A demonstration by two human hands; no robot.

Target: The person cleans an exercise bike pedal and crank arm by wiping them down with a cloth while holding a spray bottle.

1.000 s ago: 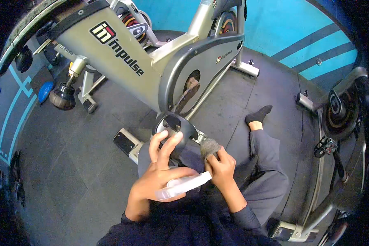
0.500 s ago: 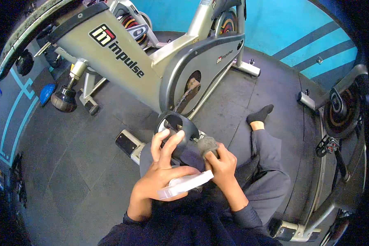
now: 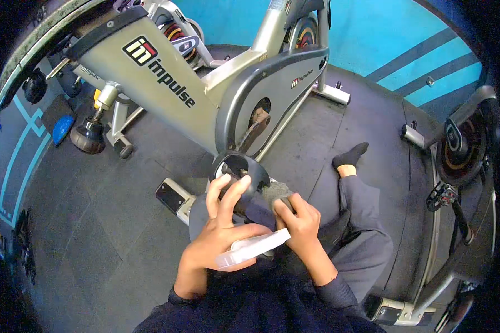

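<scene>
Head view: black pedal cup (image 3: 256, 172) lies just ahead of the left hand (image 3: 214, 241), which holds a white plastic thing (image 3: 255, 248); the right hand (image 3: 301, 223) pinches a grey scrubber (image 3: 276, 192) at the cup's right side

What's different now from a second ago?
The right hand has shifted the grey, fuzzy brush-like tool slightly left, toward the black plastic pedal cage. Nothing was taken up or let go. The left hand still holds the white, partly translucent plastic piece, two fingertips at the cage.

Black pedal (image 3: 256, 170), dark-striped turquoise wall (image 3: 372, 33)
</scene>
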